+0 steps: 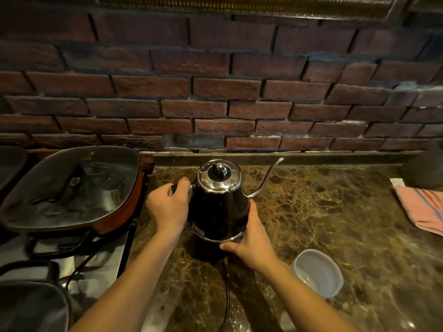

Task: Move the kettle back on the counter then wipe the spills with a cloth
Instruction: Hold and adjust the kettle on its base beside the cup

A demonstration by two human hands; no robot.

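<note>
- Black gooseneck kettle (219, 202), upright on marbled brown bench (323, 224), near brick wall (215, 92).
- Left hand (167, 204) closed around kettle handle.
- Right hand (251, 238) cupped against kettle base, fingers on rim.
- Pink cloth (422, 209) well apart, at right edge.
- Plastic tub (316, 271) beside right wrist.
- Lidded pan (69, 190) on stove, left.

Head view, looking down close at counter (335, 224), facing brick wall (215, 92)

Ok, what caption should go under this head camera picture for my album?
Two hands, left hand on the handle and right hand at the base, hold a black kettle on the marble counter.
</note>
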